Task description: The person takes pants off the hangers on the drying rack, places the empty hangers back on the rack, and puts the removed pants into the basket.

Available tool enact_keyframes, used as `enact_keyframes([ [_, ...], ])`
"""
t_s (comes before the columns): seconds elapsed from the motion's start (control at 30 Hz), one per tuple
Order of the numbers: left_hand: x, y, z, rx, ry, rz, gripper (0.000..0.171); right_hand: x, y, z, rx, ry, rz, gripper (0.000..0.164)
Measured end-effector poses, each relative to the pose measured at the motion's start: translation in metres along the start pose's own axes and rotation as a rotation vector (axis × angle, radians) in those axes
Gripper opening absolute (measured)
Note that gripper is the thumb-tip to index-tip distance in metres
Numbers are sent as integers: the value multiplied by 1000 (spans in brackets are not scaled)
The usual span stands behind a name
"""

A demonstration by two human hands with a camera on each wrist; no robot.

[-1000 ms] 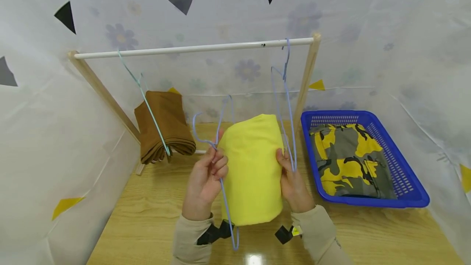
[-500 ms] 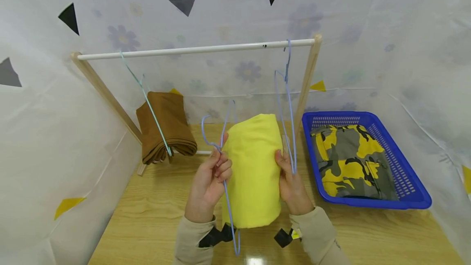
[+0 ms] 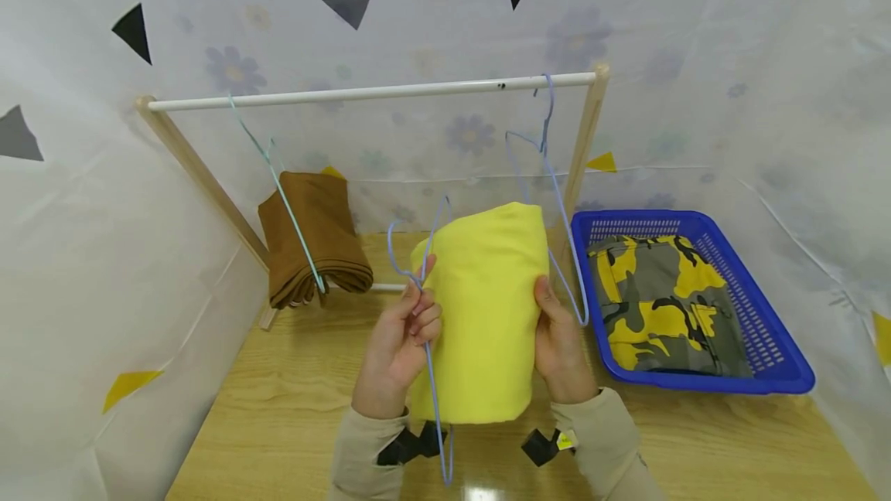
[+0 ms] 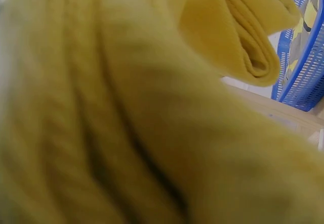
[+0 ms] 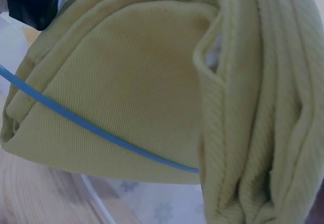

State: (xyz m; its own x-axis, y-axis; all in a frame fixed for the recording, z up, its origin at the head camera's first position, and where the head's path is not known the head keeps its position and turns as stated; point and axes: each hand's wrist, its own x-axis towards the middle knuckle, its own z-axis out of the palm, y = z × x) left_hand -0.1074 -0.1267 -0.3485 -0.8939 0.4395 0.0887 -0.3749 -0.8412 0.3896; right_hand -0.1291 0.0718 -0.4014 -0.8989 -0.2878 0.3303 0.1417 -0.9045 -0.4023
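Note:
My left hand pinches a light-blue wire hanger just below its hook, in the head view. The hanger stands on edge along the left side of a folded yellow garment, draped over it. At the garment's right edge, my right hand grips it, thumb in front and the other fingers hidden behind. Layered yellow folds fill most of the left wrist view. In the right wrist view, the blue hanger wire crosses in front of the stacked cloth layers; neither hand shows in the wrist views.
Behind the hands stands a rack with a white rail. A brown folded garment hangs at its left on a mint hanger; a bare blue hanger is at right. A blue basket holds camouflage clothing.
The yellow garment's upper part has shifted right and slightly up with my right hand. The bare hanger on the rail has swung outward to the right. My left hand keeps its pinch.

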Motion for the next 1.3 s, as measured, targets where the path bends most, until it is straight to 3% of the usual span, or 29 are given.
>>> enact_keyframes([
  [0.13, 1, 1, -3, -24, -35, -1, 47, 2, -1, 5, 3, -4, -3, 35],
  [0.33, 0, 4, -4, 1, 44, 16, 50, 5, -4, 10, -22, 7, -5, 35],
  [0.7, -3, 5, -12, -1, 73, 21, 45, 3, -7, 19, -121, 108, -20, 32],
  [0.93, -4, 6, -14, 45, 135, 38, 38, 4, -15, 23, -88, 49, -11, 35],
  [1.17, -5, 6, -17, 14, 90, 31, 34, 5, -22, 26, -68, 30, -31, 34],
  [1.3, -6, 6, -19, 41, 121, 38, 38, 6, -27, 29, -75, 12, -65, 35],
])
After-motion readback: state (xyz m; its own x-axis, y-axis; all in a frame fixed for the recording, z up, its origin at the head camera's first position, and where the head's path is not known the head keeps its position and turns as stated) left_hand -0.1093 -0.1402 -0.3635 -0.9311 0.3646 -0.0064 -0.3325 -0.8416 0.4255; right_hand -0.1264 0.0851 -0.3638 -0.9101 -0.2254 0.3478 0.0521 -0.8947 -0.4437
